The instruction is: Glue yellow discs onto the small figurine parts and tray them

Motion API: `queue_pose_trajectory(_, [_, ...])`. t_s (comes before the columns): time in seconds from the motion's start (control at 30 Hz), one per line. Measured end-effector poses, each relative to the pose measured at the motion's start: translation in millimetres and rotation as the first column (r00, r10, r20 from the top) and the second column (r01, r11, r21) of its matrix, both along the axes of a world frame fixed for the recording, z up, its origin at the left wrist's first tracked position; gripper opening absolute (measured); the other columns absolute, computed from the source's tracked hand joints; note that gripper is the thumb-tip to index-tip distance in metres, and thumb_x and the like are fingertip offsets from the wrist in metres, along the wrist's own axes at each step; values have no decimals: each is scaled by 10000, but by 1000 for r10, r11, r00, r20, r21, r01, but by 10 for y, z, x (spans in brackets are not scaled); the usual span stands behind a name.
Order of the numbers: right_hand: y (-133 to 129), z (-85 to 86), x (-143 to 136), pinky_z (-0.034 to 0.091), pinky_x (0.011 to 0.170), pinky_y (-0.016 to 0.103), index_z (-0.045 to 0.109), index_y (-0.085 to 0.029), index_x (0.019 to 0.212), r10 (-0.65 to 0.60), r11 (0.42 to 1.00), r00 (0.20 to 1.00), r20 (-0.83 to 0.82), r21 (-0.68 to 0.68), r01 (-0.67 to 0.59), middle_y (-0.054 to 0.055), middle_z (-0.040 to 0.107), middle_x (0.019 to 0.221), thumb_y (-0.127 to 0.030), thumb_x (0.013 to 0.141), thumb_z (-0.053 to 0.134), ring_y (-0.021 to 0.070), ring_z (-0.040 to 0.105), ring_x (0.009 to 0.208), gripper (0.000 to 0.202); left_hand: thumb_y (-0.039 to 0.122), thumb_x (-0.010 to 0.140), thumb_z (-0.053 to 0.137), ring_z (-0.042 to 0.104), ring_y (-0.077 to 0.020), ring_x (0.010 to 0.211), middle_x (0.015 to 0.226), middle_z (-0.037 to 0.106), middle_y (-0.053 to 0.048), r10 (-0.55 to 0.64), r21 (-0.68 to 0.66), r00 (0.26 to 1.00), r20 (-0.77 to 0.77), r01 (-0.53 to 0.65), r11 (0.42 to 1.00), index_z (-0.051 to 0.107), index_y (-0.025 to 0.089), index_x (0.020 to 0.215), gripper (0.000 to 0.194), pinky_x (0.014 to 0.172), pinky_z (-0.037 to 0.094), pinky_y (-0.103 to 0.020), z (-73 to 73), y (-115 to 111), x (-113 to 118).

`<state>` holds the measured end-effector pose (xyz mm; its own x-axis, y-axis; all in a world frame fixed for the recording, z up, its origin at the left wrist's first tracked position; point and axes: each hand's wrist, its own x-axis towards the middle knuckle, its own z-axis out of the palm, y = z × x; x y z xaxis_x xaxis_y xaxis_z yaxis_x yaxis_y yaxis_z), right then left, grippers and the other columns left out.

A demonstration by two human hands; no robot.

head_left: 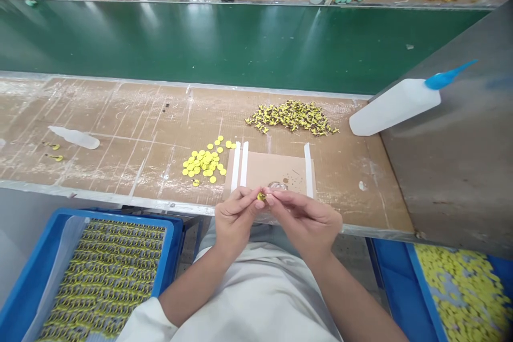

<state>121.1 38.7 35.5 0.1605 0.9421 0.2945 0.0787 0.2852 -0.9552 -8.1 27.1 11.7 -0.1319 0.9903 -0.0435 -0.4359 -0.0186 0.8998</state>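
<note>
Hands, left (235,220) and right (308,222), pinch 1 small yellow piece (261,196) between your fingertips, above the cardboard (262,166).

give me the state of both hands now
Left hand: closed, fingertips pinching a small round yellow piece.
Right hand: closed, fingertips together at its edge.

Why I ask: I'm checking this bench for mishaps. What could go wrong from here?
The small yellow piece is pinched in the fingertips of the left hand and right hand, close to the near edge of the worktop; if it slipped, it might drop off.

The yellow discs lie loose beside the cardboard, so a passing forearm could scatter them.

The tall white bottle could be knocked by a reach to the right.
</note>
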Motion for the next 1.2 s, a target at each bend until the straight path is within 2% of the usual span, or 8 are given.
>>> queue_pose_trajectory(0.2, [30,-19,31,649,828,339,780,-255,938,41,998,998,-39,-37,-42,24,752,932,-158,822,820,225,739,841,157,215,834,760,643,-164,877,893,645,-53,-33,-12,999,-28,33,999,772,273,1090,263,800,577,-291,-20,1,-28])
queue_pose_trajectory(0.4, [38,-30,75,661,746,265,777,-251,933,89,995,988,-125,-37,-95,22,753,931,-127,816,812,202,745,796,174,247,817,779,626,-154,818,853,644,-54,-50,-29,998,-33,49,998,774,266,1078,261,791,584,-309,4,0,-10])
queue_pose_trajectory(0.67, [79,-12,128,657,750,300,769,-218,905,103,991,991,-82,-77,-110,61,753,895,-206,819,817,223,742,777,99,263,801,793,628,-155,805,816,644,-46,-46,-42,998,-32,44,998,780,264,1054,253,781,593,-310,95,22,8])
queue_pose_trajectory(0.8, [58,38,172,649,774,302,772,-222,877,98,989,991,-92,-100,-107,58,752,848,-226,802,831,228,742,798,95,267,699,871,656,-147,681,745,689,-44,-77,-81,997,-9,76,994,811,259,918,226,639,602,-267,150,48,-30])
queue_pose_trajectory(0.93, [41,130,239,657,733,305,777,-220,858,252,927,941,-228,-224,-302,59,751,826,-244,796,846,243,746,776,95,232,596,925,677,-150,550,661,729,-37,-127,-58,992,-2,127,990,818,247,760,196,555,608,-246,205,72,-93])
queue_pose_trajectory(1.0, [53,164,258,647,805,339,779,-215,834,300,889,907,-296,-258,-378,62,750,819,-262,780,860,245,746,768,108,222,572,935,688,-169,513,626,733,-29,-164,-51,986,17,165,985,814,243,732,202,540,617,-260,232,73,-118])
queue_pose_trajectory(1.1, [89,189,258,587,955,419,772,-204,789,352,848,869,-348,-273,-453,58,745,778,-304,759,875,229,741,709,147,222,553,945,705,-198,509,563,718,-21,-180,-121,983,33,182,976,810,231,772,258,551,622,-271,269,64,-144])
queue_pose_trajectory(1.2, [118,194,240,516,1044,474,761,-200,757,399,815,849,-345,-292,-501,59,741,760,-355,748,878,225,736,700,194,241,438,987,715,-224,523,544,711,-36,-162,-176,987,10,161,971,777,193,706,344,533,614,-266,270,61,-175])
